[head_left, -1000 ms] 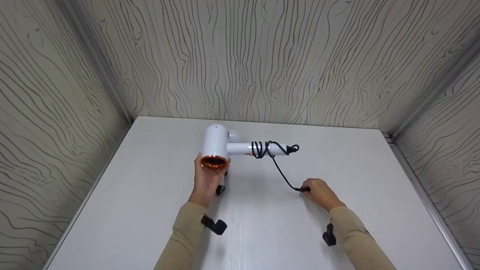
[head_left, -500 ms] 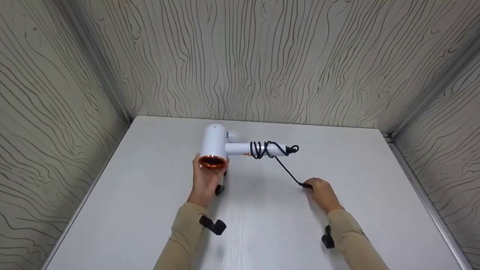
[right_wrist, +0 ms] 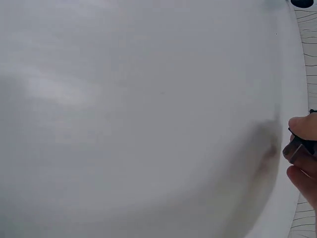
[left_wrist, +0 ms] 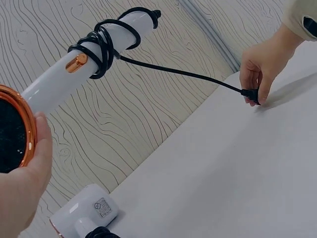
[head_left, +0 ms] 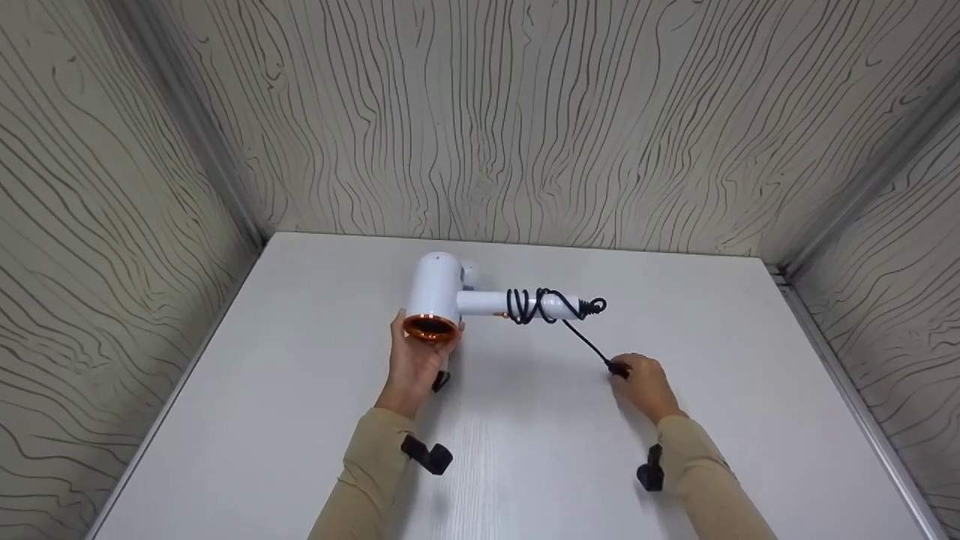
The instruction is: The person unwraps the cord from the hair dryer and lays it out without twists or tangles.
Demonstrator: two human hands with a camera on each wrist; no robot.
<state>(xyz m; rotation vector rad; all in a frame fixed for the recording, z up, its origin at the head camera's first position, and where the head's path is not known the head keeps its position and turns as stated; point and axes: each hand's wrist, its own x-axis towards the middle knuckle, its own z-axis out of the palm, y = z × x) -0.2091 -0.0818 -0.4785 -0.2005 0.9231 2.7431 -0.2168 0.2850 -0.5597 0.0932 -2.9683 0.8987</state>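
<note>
A white hair dryer (head_left: 437, 285) with an orange-copper ring round its dark outlet hangs over the table. My left hand (head_left: 412, 369) holds its barrel from below at the outlet end, fingers and thumb on either side. The handle points right, with black cord (left_wrist: 102, 52) wound round it in several loops. From those loops a length of cord (left_wrist: 173, 71) slants to my right hand (head_left: 646, 384), which pinches the black plug (left_wrist: 251, 94) low over the table. In the right wrist view the plug (right_wrist: 300, 148) shows between thumb and fingers, at the right edge.
Behind the held dryer, a second white hair dryer (left_wrist: 88, 212) lies on the white table (head_left: 525, 450), mostly hidden in the head view. Wood-grain panels (head_left: 480, 127) enclose the table at back and sides. Black wrist mounts (head_left: 427, 455) stick out from both sleeves.
The held hair dryer has shifted slightly right and toward me. My right hand has risen a little with the plug, and the free cord now runs straighter and leaves the handle farther right.
</note>
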